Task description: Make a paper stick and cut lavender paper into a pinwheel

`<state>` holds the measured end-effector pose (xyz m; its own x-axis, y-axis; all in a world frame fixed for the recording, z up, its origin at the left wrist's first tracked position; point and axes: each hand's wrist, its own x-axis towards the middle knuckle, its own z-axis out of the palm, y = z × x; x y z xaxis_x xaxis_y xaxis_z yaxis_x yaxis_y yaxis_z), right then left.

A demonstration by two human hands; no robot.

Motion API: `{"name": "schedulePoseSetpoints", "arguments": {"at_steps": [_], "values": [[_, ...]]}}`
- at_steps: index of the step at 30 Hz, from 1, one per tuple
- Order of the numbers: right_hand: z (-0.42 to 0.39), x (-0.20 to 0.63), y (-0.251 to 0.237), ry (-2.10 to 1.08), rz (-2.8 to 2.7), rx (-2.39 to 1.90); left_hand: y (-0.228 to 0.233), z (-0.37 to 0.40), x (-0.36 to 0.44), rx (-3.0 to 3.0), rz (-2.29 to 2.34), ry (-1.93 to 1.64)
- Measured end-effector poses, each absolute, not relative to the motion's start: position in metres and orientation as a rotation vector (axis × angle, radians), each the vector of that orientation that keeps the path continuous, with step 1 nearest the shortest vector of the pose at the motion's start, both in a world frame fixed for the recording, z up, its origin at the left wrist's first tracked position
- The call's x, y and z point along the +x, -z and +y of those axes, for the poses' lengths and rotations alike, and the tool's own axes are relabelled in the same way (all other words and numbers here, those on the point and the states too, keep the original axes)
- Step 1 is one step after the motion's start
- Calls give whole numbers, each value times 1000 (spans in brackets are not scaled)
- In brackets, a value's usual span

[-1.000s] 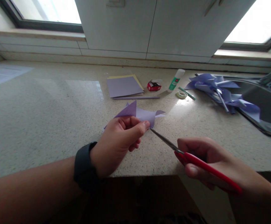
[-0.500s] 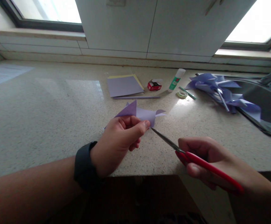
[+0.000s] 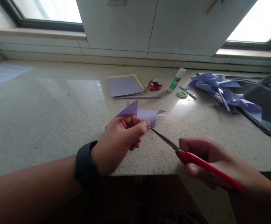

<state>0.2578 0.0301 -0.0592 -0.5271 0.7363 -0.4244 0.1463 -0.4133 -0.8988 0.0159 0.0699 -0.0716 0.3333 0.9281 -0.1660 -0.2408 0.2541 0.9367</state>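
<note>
My left hand (image 3: 123,133), with a dark watch (image 3: 87,165) on its wrist, pinches the near edge of a purple sheet of paper (image 3: 147,115). Corners of the paper stand up and curl; part of it is hidden behind my fingers. In my right hand (image 3: 207,158) are red-handled scissors (image 3: 168,141), blades looking closed. Their tip is at the paper's near edge, just right of my left thumb; whether it touches cannot be made out.
Behind the paper lie a stack of coloured paper (image 3: 125,86), a purple stick (image 3: 137,97), a small red box (image 3: 154,84), a glue stick (image 3: 177,80), a tape roll (image 3: 182,94) and a green stick (image 3: 188,93). Purple paper pinwheels (image 3: 219,90) rest by the sink (image 3: 266,96).
Almost nothing differs. The whole view has shifted very slightly, while both hands, the paper and the scissors keep the same positions relative to one another.
</note>
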Motion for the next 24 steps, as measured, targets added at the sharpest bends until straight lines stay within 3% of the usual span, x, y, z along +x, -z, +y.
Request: {"name": "schedulePoseSetpoints", "arguments": {"at_steps": [24], "values": [[31, 262, 59, -2064, -1471, -1228, 72, 74, 14, 1000, 820, -931]]}}
